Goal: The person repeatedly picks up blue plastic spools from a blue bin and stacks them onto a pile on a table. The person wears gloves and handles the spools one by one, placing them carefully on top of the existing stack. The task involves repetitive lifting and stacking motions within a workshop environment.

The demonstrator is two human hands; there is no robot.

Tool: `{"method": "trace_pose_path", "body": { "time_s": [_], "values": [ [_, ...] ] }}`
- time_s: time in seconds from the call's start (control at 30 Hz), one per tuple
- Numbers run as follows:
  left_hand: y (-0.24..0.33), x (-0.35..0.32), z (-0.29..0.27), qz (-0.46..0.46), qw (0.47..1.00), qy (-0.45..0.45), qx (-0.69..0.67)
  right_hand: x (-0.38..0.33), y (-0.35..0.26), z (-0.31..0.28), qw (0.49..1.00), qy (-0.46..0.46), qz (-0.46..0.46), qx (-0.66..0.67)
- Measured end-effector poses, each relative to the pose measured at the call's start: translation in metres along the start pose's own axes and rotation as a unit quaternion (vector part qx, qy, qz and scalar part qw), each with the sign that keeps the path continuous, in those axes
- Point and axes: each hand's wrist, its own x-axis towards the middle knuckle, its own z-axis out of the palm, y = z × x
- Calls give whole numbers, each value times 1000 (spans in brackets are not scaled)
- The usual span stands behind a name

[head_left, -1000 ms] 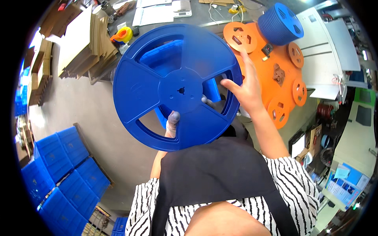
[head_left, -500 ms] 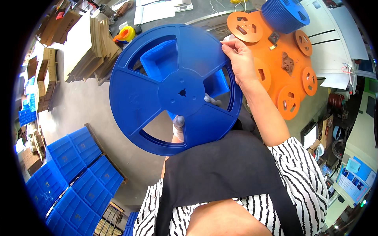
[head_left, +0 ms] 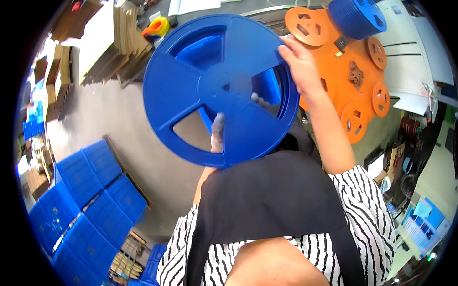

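A large blue plastic reel (head_left: 191,90) with wide cut-out windows is held up in front of my apron. My left hand (head_left: 217,132) is closed on it from below: the thumb, in a grey-tipped glove, shows in the lower window and the gloved fingertips in the right one. The rest of that hand is hidden behind the disc. At the reel's upper right rim is my bare right hand (head_left: 305,69), its fingers bent around the edge. Through the windows a blue bin (head_left: 272,86) appears behind the reel.
To the right, an orange table (head_left: 329,66) carries orange discs (head_left: 307,27) and a stack of blue reels (head_left: 355,19). Cardboard sheets (head_left: 112,45) stand at the upper left beside a yellow-and-orange tape roll (head_left: 160,26). Blue crates (head_left: 95,195) are stacked at lower left.
The reel has shifted slightly up and to the right in the view, along with both hands. My right hand stays at its rim, and my left still grips it from below.
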Motion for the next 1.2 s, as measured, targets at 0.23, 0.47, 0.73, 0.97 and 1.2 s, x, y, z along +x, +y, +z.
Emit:
{"method": "trace_pose_path", "body": {
  "time_s": [0.23, 0.47, 0.73, 0.97, 1.2],
  "values": [
    [18, 25, -32, 32, 990, -40, -130, -49, 8, 3, 994, 1, 104, 36],
    [25, 13, -63, 72, 995, 60, -30, -37, 11, 11, 966, 92, 63, 234],
    [31, 12, -70, 86, 989, 119, -12, -78, -67, 57, 888, -96, -421, -158],
    [16, 28, -9, 104, 988, 10, -116, -123, -58, 108, 745, -471, -417, -223],
    [39, 16, -49, 52, 989, -100, -98, -96, -63, 46, 845, -308, -398, -183]
  ]
}}
